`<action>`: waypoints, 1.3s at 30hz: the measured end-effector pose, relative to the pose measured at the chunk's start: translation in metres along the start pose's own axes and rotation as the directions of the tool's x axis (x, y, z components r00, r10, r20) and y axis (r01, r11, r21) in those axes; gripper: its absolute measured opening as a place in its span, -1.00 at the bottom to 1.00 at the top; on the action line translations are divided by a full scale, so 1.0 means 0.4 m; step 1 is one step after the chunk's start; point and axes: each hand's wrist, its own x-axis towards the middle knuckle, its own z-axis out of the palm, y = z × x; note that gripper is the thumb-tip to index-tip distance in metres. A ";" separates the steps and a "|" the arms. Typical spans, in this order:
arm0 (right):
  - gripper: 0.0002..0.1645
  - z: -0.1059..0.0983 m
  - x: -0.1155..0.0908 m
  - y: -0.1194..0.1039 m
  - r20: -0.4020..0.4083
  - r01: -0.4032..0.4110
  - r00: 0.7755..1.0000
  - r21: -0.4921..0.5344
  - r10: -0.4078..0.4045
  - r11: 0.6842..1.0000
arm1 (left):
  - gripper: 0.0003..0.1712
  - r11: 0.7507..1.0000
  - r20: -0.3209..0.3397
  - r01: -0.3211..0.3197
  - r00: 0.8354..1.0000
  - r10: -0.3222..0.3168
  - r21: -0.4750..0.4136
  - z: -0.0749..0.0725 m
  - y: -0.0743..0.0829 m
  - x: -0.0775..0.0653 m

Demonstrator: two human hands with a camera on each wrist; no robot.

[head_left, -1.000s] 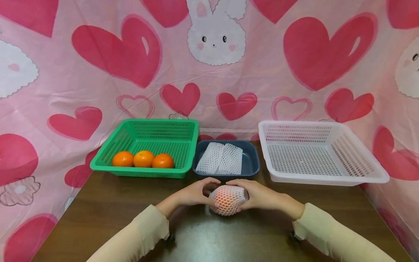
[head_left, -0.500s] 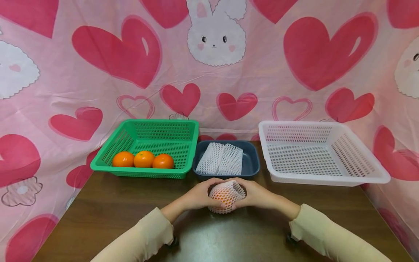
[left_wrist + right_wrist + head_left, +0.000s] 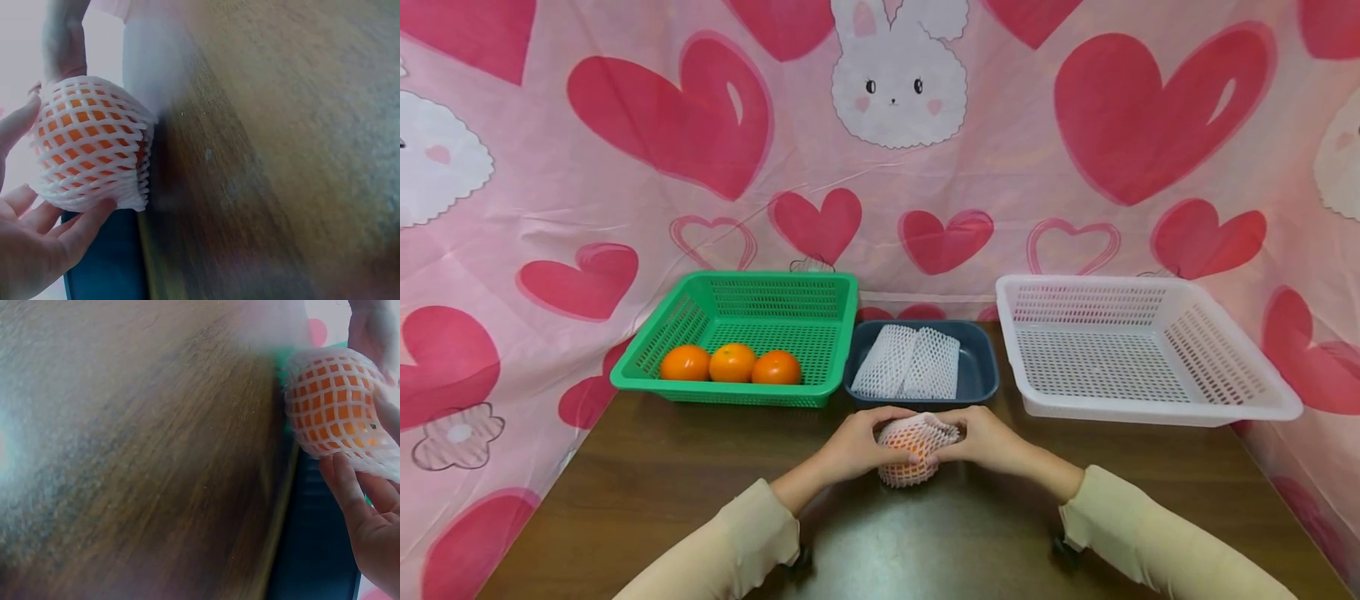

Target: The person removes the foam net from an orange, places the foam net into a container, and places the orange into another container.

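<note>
An orange in a white foam net is held between both hands just above the wooden table, in front of the blue tray. My left hand grips its left side, thumb in front and fingers behind. On the other side my right hand pinches the net's loose upper end. In the left wrist view the left fingers press on the netted orange, and the net's open rim extends past the fruit. The right wrist view has the right fingers against the net, its loose end gathered toward that hand.
At the back left, a green basket holds 3 bare oranges. The blue tray beside it carries flat white foam nets. A white basket stands back right, and a heart-patterned cloth hangs behind.
The right hand has closed in from the net's right side to its upper end. The netted orange has tilted, its loose end turning up and then folding over slightly between the hands.
</note>
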 end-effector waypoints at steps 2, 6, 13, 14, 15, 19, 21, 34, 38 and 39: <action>-0.44 -0.001 0.001 -0.001 0.000 -0.006 1.000 0.016 0.006 1.000 | -0.42 1.000 -0.014 -0.011 1.000 0.011 -0.010 -0.001 0.001 -0.002; -0.49 -0.006 0.006 -0.008 0.002 -0.040 0.999 0.040 0.040 0.998 | -0.47 0.999 -0.040 -0.037 0.999 0.037 0.001 -0.004 0.002 -0.006; -0.59 -0.021 0.020 -0.033 -0.007 0.020 1.000 -0.055 -0.020 0.998 | -0.56 0.998 -0.066 -0.058 0.996 0.057 0.000 -0.010 0.008 -0.008; -0.62 -0.023 0.021 -0.037 -0.005 0.038 0.999 -0.076 -0.039 0.996 | -0.58 0.998 -0.071 -0.065 0.995 0.064 -0.001 -0.010 0.009 -0.008; -0.65 -0.024 0.022 -0.040 -0.001 0.059 0.998 -0.096 -0.059 0.994 | -0.61 0.997 -0.075 -0.071 0.995 0.071 -0.003 -0.009 0.011 -0.008; -0.75 -0.024 0.025 -0.054 0.003 0.149 0.988 -0.190 -0.151 0.970 | -0.69 0.997 -0.089 -0.072 0.994 0.070 -0.023 -0.008 0.014 -0.008; -0.79 -0.021 0.025 -0.059 0.004 0.200 0.979 -0.249 -0.206 0.948 | -0.71 0.997 -0.097 -0.071 0.993 0.068 -0.028 -0.007 0.014 -0.008; -0.83 -0.002 0.027 -0.063 -0.028 0.325 0.936 -0.322 -0.352 0.889 | -0.82 0.997 -0.182 -0.070 0.981 0.074 0.029 -0.004 0.013 -0.014; -0.60 0.003 0.028 -0.048 -0.014 0.140 0.990 -0.077 -0.141 0.987 | -0.82 0.995 -0.219 -0.081 0.971 0.093 0.063 -0.005 0.005 -0.017; -0.50 0.005 0.027 -0.043 0.007 0.090 0.996 -0.009 -0.090 0.996 | -0.81 0.995 -0.222 -0.077 0.971 0.090 0.066 -0.006 0.003 -0.018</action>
